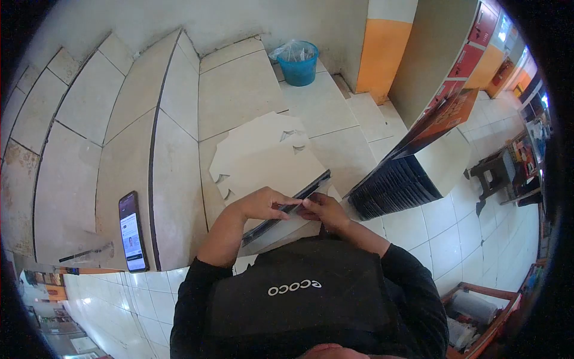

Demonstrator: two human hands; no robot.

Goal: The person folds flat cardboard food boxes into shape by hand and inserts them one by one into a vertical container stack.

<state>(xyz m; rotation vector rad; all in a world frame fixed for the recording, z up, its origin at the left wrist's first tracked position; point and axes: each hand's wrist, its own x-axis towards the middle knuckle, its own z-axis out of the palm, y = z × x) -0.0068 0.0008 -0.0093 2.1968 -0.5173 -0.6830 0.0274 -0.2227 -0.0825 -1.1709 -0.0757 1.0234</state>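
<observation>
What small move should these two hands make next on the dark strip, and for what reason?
Perhaps slide the left hand along the dark strip toward its end nearer the body: that hand meets the right hand around the strip's middle, and neither end is held.

Head view, facing forward and down
Close above the bare left hand (263, 204) and right hand (327, 212), reaching wide to the far blue plastic bucket (299, 72).
</observation>
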